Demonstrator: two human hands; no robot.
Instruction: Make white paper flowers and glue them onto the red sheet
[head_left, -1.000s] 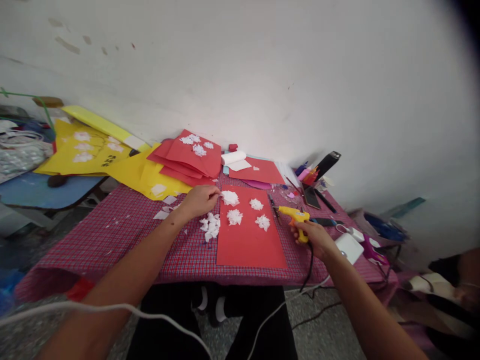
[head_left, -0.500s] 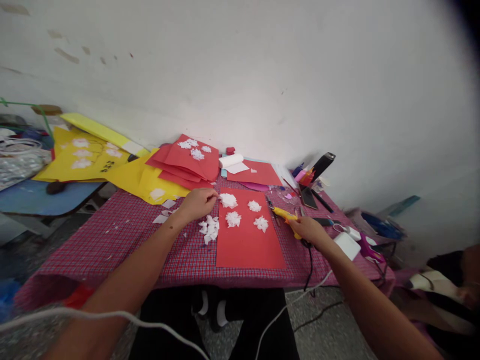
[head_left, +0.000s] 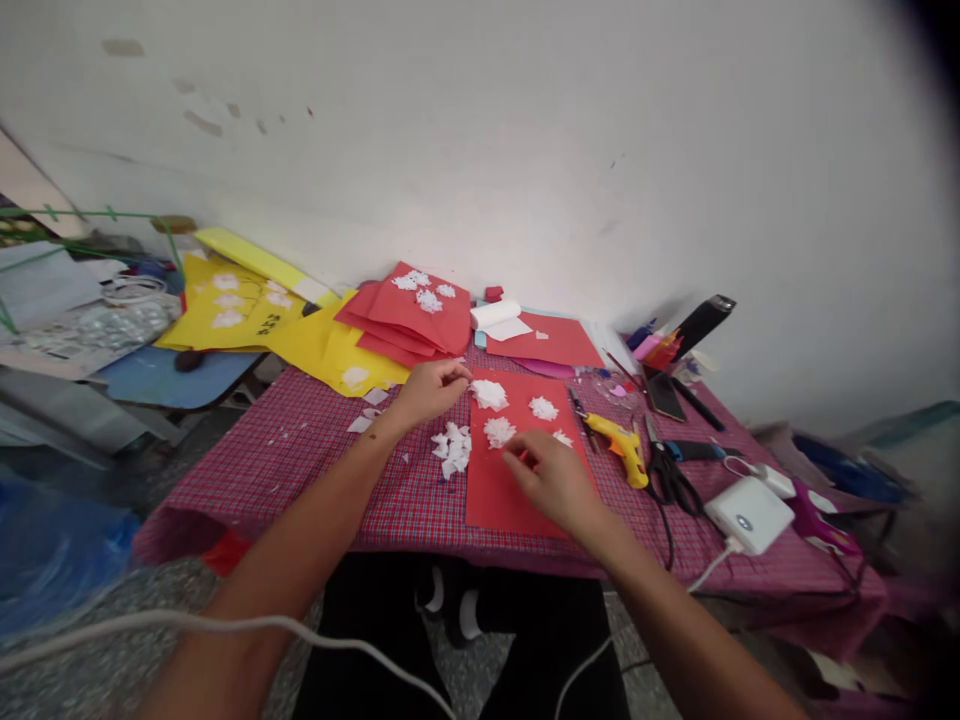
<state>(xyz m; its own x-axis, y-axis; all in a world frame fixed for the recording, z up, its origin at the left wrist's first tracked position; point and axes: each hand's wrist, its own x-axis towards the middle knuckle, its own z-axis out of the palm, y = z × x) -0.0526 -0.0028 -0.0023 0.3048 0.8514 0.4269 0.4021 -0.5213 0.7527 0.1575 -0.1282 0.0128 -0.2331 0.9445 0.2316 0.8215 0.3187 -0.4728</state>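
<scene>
A sheet of red paper (head_left: 495,500) lies on the table with several white crumpled-paper flowers on it. My left hand (head_left: 435,388) is closed in a pinch at the left edge of the upper left flower (head_left: 490,395); what its fingertips hold is too small to make out. Above the sheet is my right hand (head_left: 551,475), fingers loosely curled and apart, nothing seen in them. Its fingertips are close to the lower left flower (head_left: 499,432), and it partly covers the lower right flower (head_left: 562,438). A yellow glue gun (head_left: 621,445) rests right of the sheet.
A pile of white paper scraps (head_left: 453,450) lies left of the sheet. Scissors (head_left: 671,475), a white power bank (head_left: 750,514) and a phone (head_left: 664,394) are at the right. Behind are stacked red sheets (head_left: 390,315), yellow paper (head_left: 319,345) and a white roll (head_left: 495,314).
My right hand has let go of the glue gun, now lying on the table, and moved left over the red sheet. My left hand stays by the upper left flower. The view has shifted.
</scene>
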